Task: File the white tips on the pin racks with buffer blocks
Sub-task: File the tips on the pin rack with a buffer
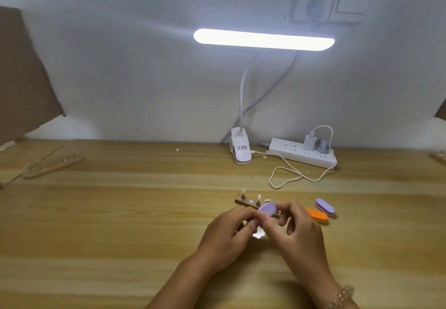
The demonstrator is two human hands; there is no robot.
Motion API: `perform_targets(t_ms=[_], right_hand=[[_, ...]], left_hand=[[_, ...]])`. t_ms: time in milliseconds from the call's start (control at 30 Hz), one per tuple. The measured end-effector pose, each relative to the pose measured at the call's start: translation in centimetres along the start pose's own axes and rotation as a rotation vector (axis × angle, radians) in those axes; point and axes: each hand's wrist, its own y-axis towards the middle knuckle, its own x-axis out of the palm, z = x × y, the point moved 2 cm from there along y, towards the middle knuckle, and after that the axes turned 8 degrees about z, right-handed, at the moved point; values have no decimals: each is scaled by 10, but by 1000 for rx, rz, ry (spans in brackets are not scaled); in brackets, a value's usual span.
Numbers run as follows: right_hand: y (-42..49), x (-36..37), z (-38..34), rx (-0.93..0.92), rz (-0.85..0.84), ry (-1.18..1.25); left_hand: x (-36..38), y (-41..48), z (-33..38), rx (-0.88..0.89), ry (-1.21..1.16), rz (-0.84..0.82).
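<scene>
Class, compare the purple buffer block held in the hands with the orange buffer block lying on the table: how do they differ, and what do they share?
The purple block is lilac; the orange block is orange. The purple block is pinched at the fingertips, tilted, above the pin rack; the orange block lies flat on the table, right of the right hand. Both are small with rounded ends.

Wooden counter [120, 224]: pin rack [248, 203] at middle. Orange block [317, 215] touching purple block [325, 207], to right. Lamp clamp [242, 150], power strip [296, 155], white cable [287, 176] at back. Second rack [53, 165] far left.
</scene>
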Motion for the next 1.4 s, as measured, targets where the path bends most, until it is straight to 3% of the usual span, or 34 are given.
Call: perform_targets(t_ms=[100, 200, 333, 467, 633, 767, 900, 1033, 1133, 1267, 1400], right_hand=[[-2, 0, -2, -13, -69, 66], [5, 0, 4, 93, 2, 104], [-3, 0, -3, -18, -91, 69], [5, 0, 2, 104, -27, 119], [-3, -2, -5, -15, -107, 77], [5, -3, 0, 111, -25, 91], [-3, -2, -6, -7, -110, 39], [3, -2, -3, 82, -21, 67], [-3, -1, -9, -32, -103, 27], [2, -2, -3, 82, -45, 90], [-2, -2, -7, 9, -112, 57]], left_hand=[[0, 0, 0, 5, 5, 3], [0, 1, 1, 12, 9, 8], [-1, 1, -1, -29, -43, 14], [-2, 3, 2, -30, -55, 24], [-4, 2, 0, -76, -101, 39], [-3, 3, 2, -72, -115, 40], [-4, 4, 1, -78, -126, 56], [-3, 3, 0, -85, -110, 43], [-2, 2, -1, -93, -90, 33], [-1, 2, -1, -80, -64, 19], [-1, 1, 0, -105, -83, 30]])
